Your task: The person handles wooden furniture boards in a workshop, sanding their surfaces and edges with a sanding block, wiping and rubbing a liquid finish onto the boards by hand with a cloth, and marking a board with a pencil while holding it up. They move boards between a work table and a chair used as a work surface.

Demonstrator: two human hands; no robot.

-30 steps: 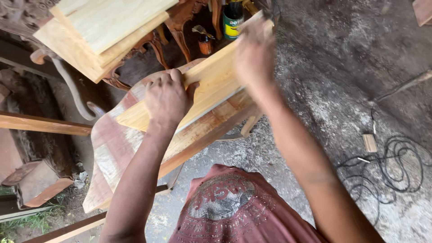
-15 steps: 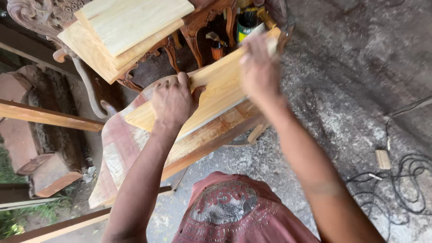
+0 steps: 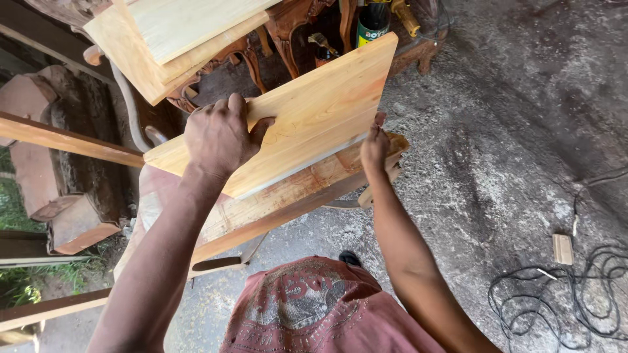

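**Two hands on a pale plank over a worn bench**

At the bottom of the frame a red printed shirt (image 3: pixel 314 314) fills the middle, with both forearms reaching up from it. To the lower right a tangle of black cable (image 3: pixel 556 301) lies on the grey concrete floor (image 3: pixel 510 131), a small wooden block (image 3: pixel 562 248) just beside it.

Centre frame, the left hand (image 3: pixel 219 137) has its grip clamped on the near long edge of the pale plank (image 3: pixel 314 111), fingers curled over the top face and thumb spread onto the wood. The right hand (image 3: pixel 376 147) sits at the plank's lower right edge, fingers pressed together against the underside; how firmly it holds I cannot tell. The plank is tilted, raised toward the upper right, lying over the reddish, stained bench (image 3: pixel 275 206) beneath.

Further off, upper left, stacked light boards (image 3: pixel 163 39) rest on carved dark furniture (image 3: pixel 294 19). A green-labelled can (image 3: pixel 373 23) stands at the top centre
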